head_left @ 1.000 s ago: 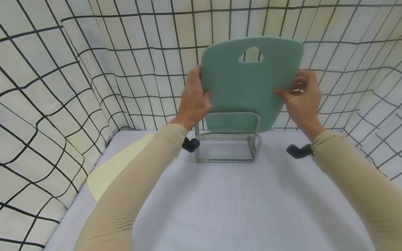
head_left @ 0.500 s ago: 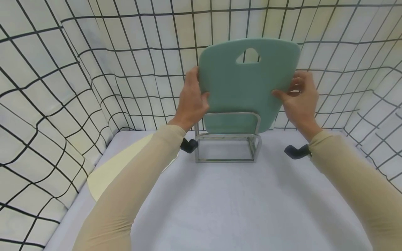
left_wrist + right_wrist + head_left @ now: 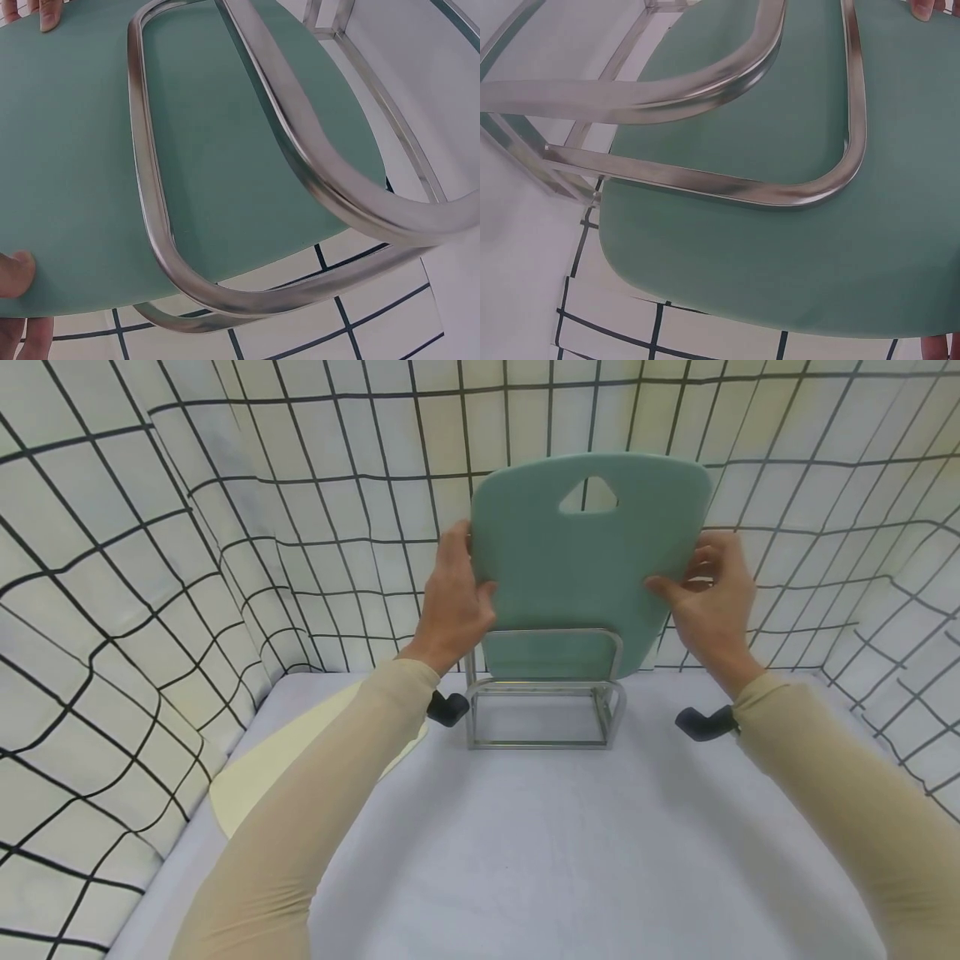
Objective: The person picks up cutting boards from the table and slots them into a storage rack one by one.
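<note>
A green cutting board (image 3: pixel 577 560) with a cut-out handle hole near its top stands upright, its lower part behind the front loop of a metal rack (image 3: pixel 543 687). My left hand (image 3: pixel 456 602) grips the board's left edge, thumb on the front face and fingers behind. On the opposite edge, my right hand (image 3: pixel 712 597) pinches the board between thumb and curled fingers. In the left wrist view the rack's bent tubes (image 3: pixel 154 202) cross in front of the board (image 3: pixel 75 150). The right wrist view shows the board (image 3: pixel 780 262) reaching down past the rack's tube (image 3: pixel 727 187).
A pale yellow sheet-like piece (image 3: pixel 262 768) lies on the white table surface (image 3: pixel 570 843) at the left, partly hidden by my left sleeve. White cloth walls with a dark grid (image 3: pixel 360 510) rise behind and at both sides.
Both hands and the board have shifted slightly left, and the board's top has dropped a little. The rack has not moved.
</note>
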Tool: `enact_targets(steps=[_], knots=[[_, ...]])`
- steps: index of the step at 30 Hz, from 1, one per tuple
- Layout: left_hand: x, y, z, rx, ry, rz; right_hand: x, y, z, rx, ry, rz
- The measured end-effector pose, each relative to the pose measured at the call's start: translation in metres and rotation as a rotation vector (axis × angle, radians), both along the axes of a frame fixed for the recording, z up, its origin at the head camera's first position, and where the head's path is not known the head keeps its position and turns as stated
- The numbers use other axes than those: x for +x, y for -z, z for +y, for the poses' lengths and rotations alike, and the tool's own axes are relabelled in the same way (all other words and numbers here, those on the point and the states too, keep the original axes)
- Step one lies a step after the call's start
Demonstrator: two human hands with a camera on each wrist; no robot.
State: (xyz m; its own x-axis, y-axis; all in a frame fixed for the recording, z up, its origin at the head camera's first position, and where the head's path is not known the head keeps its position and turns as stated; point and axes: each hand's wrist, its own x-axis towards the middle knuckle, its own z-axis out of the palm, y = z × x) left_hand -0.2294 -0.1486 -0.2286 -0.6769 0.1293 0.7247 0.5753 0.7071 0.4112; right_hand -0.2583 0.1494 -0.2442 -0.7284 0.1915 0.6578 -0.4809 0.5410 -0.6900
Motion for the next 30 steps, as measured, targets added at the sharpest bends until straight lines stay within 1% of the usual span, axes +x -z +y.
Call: enact_targets(steps=[13,22,26,30], knots=[[0.003,0.001,-0.006,0.0,-0.027,-0.015,0.0,0.003,-0.006,0.003,-0.023,0.016],[0.003,0.001,-0.008,0.0,-0.024,-0.018,-0.001,0.004,-0.008,0.003,-0.009,0.011],[0.003,0.001,-0.01,0.005,-0.027,-0.008,-0.002,0.003,-0.011,0.007,-0.009,0.012],[0.002,0.003,-0.011,0.006,-0.031,-0.007,-0.003,0.003,-0.012,0.012,-0.005,-0.005]])
